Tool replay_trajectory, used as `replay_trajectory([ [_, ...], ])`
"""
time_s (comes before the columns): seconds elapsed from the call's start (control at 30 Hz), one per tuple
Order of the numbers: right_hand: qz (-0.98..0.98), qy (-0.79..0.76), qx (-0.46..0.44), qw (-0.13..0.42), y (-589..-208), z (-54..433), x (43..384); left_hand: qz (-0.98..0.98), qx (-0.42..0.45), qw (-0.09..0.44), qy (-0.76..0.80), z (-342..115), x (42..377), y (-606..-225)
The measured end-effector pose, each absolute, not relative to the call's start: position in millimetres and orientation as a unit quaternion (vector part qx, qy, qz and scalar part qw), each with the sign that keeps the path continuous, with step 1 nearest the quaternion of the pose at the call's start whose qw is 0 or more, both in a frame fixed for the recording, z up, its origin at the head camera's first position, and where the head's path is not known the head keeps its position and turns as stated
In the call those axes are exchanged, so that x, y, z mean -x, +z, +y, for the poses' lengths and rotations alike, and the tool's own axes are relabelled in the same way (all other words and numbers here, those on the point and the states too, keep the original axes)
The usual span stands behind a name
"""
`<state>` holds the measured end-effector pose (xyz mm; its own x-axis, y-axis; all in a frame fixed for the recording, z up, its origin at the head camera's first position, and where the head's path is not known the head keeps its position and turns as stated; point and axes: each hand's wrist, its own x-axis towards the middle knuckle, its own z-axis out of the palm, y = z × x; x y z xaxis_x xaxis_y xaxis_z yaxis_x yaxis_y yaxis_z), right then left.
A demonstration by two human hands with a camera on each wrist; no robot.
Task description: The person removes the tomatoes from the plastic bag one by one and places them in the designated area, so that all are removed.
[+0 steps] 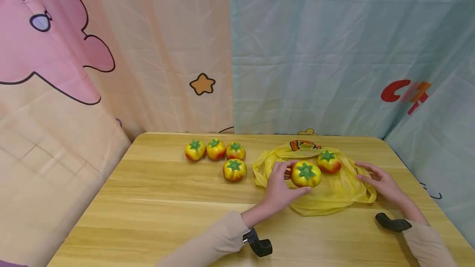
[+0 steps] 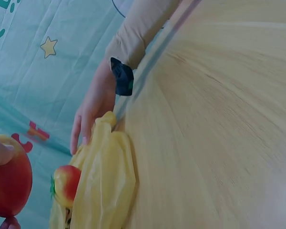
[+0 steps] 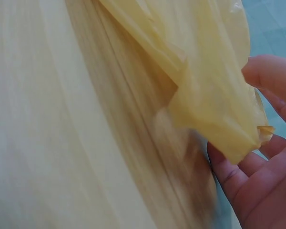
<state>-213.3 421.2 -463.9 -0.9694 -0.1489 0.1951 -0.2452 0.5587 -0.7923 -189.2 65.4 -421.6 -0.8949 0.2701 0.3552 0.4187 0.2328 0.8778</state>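
My left hand (image 1: 279, 190) grips a yellow-and-red tomato (image 1: 306, 174) with a green leafy top, thumb and fingers on opposite sides, over a yellow plastic bag (image 1: 315, 206). The held tomato (image 2: 13, 183) shows its red side in the left wrist view. A second tomato (image 1: 329, 162) lies at the bag, toward its far right. At the bag's right edge is my right hand (image 1: 382, 182), holding the thin plastic between thumb and fingers; the bag's edge (image 3: 219, 109) hangs at these fingers in the right wrist view.
Several more tomatoes (image 1: 234, 170) sit in a group left of the bag on the wooden table (image 1: 167, 201). Patterned curtains (image 1: 278, 52) hang behind and beside the table. Black devices (image 1: 259, 245) are worn at both wrists.
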Motion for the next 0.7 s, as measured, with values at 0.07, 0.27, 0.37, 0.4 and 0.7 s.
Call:
replay_trajectory([
  [0.07,-0.880,0.458,-0.112,0.050,-464,421,213,-0.782,0.218,0.070,-0.579,57,190,-422],
  [0.27,-0.879,0.463,-0.110,0.042,-460,420,213,-0.781,0.203,0.102,-0.582,30,196,-421],
  [0.37,-0.878,0.464,-0.108,0.044,-460,420,214,-0.783,0.197,0.118,-0.579,17,199,-420],
  [0.4,-0.879,0.463,-0.107,0.045,-459,420,214,-0.783,0.196,0.125,-0.577,12,199,-420],
  [0.7,-0.886,0.451,-0.102,0.041,-461,421,212,-0.787,0.162,0.156,-0.574,-29,195,-426],
])
